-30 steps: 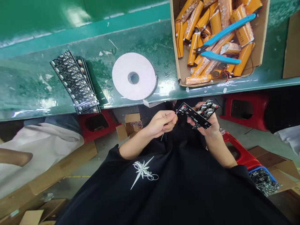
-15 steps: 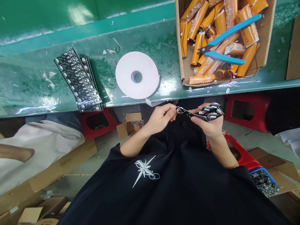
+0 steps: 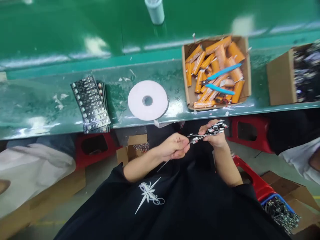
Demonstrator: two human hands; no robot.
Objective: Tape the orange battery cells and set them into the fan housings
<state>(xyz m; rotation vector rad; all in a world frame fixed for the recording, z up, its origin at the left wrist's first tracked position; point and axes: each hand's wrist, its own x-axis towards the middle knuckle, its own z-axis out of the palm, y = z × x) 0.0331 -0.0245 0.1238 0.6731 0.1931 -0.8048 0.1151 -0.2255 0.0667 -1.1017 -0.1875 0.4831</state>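
Over my lap, my right hand [image 3: 217, 137] is closed around a bunch of small black circuit boards [image 3: 215, 129] with white and red parts on them. My left hand [image 3: 176, 146] pinches the end of a circuit board [image 3: 194, 140] just left of the bunch; blur hides exactly where that board meets the others. A thin dark strip [image 3: 163, 165] sticks out below my left palm. On the bench ahead, a large white roll of tape [image 3: 156, 96] lies flat with its loose end at the bench edge. Left of it sits a stack of black circuit board panels [image 3: 91, 101].
A cardboard box [image 3: 185, 80] holds orange wrapped battery packs with blue-handled cutters [image 3: 222, 80] on top. Another box [image 3: 281, 80] stands at the right. Red stools [image 3: 250, 133] are under the bench edge. A blue-rimmed bin [image 3: 280, 210] of small parts is lower right. People sit on both sides.
The view has tilted up and taken in more of the bench. My left hand has turned and its fingers are more curled. A thin strip now shows beneath it. My right hand keeps the boards.
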